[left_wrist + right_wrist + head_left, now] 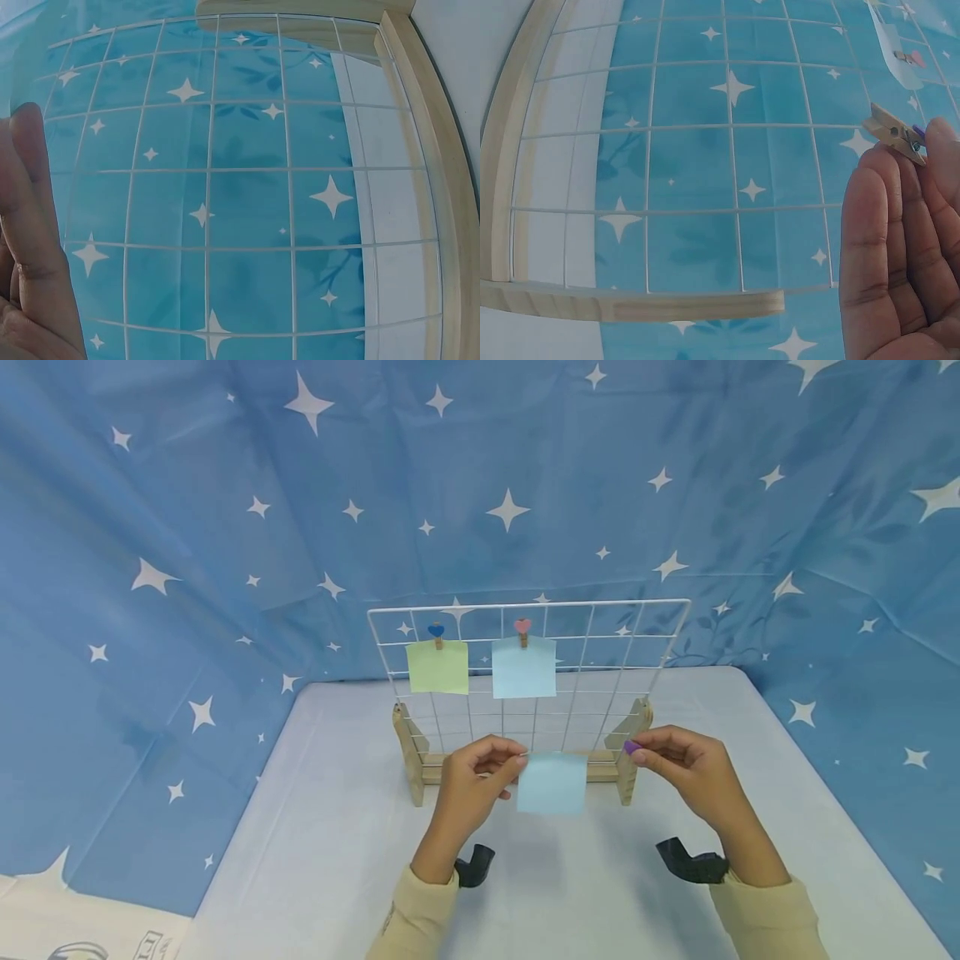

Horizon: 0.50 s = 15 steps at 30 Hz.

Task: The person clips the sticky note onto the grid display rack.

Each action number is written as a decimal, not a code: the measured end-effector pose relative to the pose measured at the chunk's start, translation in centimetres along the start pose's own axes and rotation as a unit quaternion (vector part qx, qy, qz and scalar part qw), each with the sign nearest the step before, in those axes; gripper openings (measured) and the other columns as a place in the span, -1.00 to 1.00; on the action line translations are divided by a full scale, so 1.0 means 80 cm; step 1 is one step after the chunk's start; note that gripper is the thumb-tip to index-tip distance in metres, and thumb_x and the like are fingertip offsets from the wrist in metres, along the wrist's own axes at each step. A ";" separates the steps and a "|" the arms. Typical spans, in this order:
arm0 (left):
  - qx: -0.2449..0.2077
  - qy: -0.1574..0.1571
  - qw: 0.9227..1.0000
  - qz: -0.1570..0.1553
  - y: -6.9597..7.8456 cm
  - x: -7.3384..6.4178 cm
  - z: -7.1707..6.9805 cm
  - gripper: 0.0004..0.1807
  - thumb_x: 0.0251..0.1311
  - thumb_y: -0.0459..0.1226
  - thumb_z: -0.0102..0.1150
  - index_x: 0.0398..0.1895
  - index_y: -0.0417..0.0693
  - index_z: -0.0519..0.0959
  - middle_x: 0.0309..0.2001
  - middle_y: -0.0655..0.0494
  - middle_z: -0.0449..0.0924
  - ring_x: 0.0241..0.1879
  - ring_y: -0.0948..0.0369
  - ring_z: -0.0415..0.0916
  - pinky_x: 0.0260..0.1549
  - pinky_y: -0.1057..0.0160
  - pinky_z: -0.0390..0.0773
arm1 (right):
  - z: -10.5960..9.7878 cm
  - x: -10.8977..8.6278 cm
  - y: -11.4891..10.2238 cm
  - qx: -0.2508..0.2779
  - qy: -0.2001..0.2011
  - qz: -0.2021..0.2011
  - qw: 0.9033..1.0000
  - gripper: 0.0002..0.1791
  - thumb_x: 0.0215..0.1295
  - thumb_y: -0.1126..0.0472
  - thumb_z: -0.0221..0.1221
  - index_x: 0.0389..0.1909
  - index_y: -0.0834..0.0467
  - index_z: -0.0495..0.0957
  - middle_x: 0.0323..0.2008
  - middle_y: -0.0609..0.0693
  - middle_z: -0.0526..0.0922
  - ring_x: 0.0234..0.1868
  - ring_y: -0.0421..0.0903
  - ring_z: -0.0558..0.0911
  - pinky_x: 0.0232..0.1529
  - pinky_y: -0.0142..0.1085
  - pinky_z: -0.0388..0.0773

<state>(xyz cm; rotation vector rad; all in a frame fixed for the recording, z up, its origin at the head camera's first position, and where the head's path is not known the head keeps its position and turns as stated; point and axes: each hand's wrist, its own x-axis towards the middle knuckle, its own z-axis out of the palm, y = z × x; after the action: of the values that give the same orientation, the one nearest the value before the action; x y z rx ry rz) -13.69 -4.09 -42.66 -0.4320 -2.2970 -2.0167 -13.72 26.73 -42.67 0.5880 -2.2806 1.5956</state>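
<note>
My left hand (476, 777) pinches a light blue sticky note (552, 785) by its upper left corner, in front of the foot of a white wire grid (592, 677). In my right hand (693, 768), between thumb and fingers, is a small wooden clothespin (894, 135) with a purple decoration (632, 747). On the grid's upper part hang a green note (438, 670) under a blue heart clothespin (437, 633) and another light blue note (523, 670) under a pink heart clothespin (522, 630). In the left wrist view only part of the left hand (34, 247) shows.
Wooden feet (409, 756) and a low wooden bar (600, 772) hold the grid up on a white table (337, 827). Blue star-printed cloth (510, 460) hangs behind and at both sides. A printed pale item (97, 922) lies at the lower left.
</note>
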 end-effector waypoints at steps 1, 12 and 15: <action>-0.002 -0.001 1.000 0.000 0.000 0.001 0.001 -0.89 0.42 -0.32 0.41 -0.11 -0.20 0.78 -0.22 -0.07 0.78 -0.37 0.27 0.65 -0.44 0.38 0.71 | 0.000 0.000 0.000 0.000 0.001 0.001 1.000 -0.81 0.29 0.67 0.31 -0.12 0.47 0.69 -0.21 -0.27 0.80 -0.20 -0.38 0.78 -0.07 -0.56 0.68; -0.004 -0.002 1.000 -0.001 0.001 0.006 0.005 -0.88 0.43 -0.32 0.41 -0.09 -0.19 0.78 -0.21 -0.06 0.78 -0.37 0.25 0.65 -0.43 0.37 0.71 | -0.003 0.002 -0.001 -0.004 0.002 0.005 1.000 -0.83 0.28 0.66 0.32 -0.14 0.48 0.69 -0.24 -0.27 0.80 -0.24 -0.37 0.77 -0.09 -0.56 0.68; -0.003 -0.001 1.000 0.002 0.002 0.008 0.006 -0.88 0.43 -0.31 0.41 -0.10 -0.18 0.79 -0.21 -0.06 0.78 -0.36 0.24 0.66 -0.43 0.37 0.72 | -0.003 0.004 0.000 -0.003 0.003 0.004 1.000 -0.88 0.32 0.60 0.35 -0.15 0.47 0.70 -0.26 -0.17 0.81 -0.25 -0.36 0.77 -0.10 -0.56 0.68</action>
<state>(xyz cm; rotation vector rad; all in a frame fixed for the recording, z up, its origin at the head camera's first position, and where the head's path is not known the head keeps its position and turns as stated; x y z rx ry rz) -14.21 -3.53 -42.42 -0.4384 -2.2916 -2.0220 -13.97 26.89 -42.43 0.5731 -2.2868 1.5905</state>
